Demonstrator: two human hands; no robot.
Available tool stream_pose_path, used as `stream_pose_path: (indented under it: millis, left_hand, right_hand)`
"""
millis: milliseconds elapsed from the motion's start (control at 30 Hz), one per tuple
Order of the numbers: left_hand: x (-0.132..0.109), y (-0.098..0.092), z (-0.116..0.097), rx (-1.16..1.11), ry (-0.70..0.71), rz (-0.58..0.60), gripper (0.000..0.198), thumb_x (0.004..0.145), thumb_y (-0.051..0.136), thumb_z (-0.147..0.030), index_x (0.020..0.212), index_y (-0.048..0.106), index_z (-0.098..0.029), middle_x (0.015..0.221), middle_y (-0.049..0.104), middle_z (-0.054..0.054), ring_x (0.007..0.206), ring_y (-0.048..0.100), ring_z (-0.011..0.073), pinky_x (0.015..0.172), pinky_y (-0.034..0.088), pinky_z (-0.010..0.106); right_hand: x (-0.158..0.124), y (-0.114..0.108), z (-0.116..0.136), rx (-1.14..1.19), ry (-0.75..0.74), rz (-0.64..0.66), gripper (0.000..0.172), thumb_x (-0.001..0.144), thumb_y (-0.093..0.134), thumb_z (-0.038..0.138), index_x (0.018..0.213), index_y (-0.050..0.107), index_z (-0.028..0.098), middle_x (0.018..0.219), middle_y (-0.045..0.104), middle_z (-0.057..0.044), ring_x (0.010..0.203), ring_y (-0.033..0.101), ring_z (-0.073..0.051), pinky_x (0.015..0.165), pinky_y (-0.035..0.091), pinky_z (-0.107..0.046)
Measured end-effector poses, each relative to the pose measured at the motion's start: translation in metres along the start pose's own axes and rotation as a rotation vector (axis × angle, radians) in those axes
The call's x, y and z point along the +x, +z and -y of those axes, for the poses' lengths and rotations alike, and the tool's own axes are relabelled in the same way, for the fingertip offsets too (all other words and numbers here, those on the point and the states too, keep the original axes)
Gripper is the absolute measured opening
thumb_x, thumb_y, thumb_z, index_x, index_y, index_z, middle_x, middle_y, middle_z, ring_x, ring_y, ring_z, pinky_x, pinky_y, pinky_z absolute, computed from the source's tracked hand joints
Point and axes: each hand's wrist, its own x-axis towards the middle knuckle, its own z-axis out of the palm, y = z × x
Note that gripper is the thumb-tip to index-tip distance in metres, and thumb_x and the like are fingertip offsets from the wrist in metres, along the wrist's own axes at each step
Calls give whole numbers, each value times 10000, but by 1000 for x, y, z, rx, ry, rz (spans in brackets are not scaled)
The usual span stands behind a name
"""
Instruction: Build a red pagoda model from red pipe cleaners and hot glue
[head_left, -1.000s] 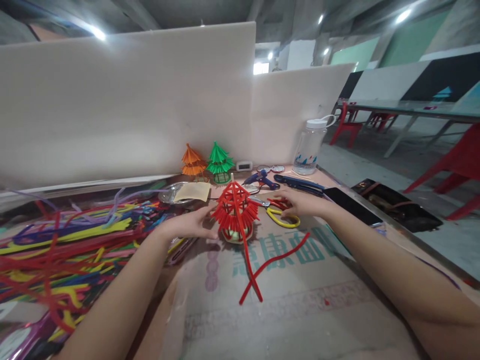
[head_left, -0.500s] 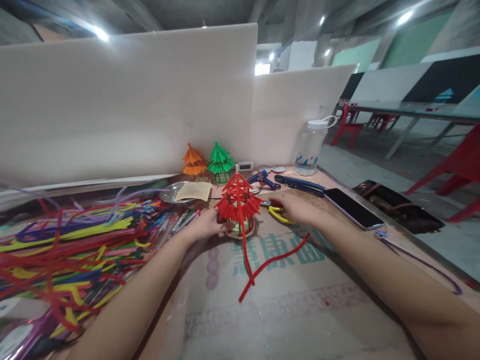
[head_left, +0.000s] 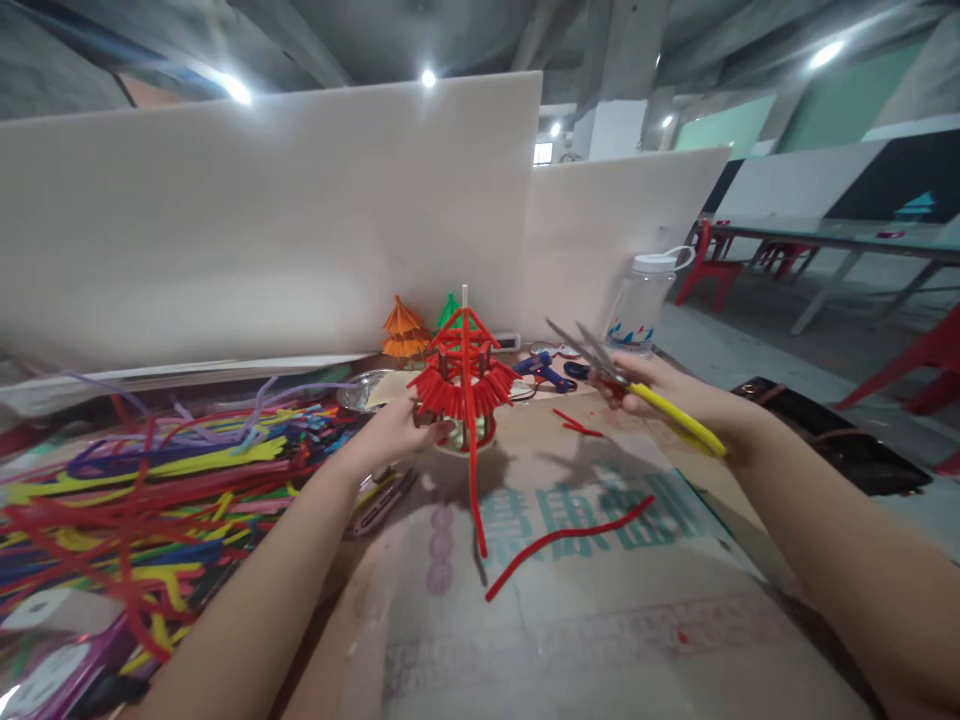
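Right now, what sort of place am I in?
Probably a craft workshop, judging by the heap of colourful pipe cleaners, the small red pagoda-like model and the blue glue gun.

Head-worn, the one view looks forward and down, seemingly close, over both hands.

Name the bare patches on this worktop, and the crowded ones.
Free: the cardboard in front of the loose red strip, save a tiny scrap; also between that strip and the red offcuts. Crowded: left, heaped coloured strips; behind the red model, glue gun and orange model.
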Motion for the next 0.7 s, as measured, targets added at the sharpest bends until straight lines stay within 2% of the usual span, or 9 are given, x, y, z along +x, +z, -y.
stream_pose_path:
  millis: [100,233,333,533,700]
  left_hand:
    - [-1,-6,-2,73,40,-3,305,826,623,-329,1067,639,-144,1051,686,71,959,617,215,854,522,311]
    - [-2,-9,-4,157,50,29,237,807,603,-302,989,637,-153,946,665,35,826,596,177,756,508,278]
    - [-2,-8,-7,178,8,59,245,778,613,-308,967,639,-155,890,666,27,808,596,184,735,500,275]
    - [-3,0,-13,139,-14,102,233,775,606,-276,973,641,-159,916,686,11,824,605,180,749,480,249]
    - [-2,7,-6,208,5,134,163,780,585,-252,904,643,-163,853,665,-6,742,566,157,689,439,236]
  right_hand:
    - [-5,3,22,-114,-36,170,475,802,682,586,1095,657,213,847,563,-12,732,506,-174,646,389,-277]
    - [-3,17,38,-121,-1,252,461,847,656,565,1145,627,215,944,549,-25,809,505,-185,693,398,-284]
    - [0,25,36,-68,2,282,473,835,675,558,1139,624,200,934,540,-22,798,492,-175,694,396,-284]
    - [3,33,24,-21,-32,298,506,836,667,570,1180,625,202,940,555,-26,751,484,-159,648,397,-271]
    - [7,36,24,-52,-68,287,522,815,692,579,1176,659,204,1030,628,-51,869,552,-202,760,440,-305]
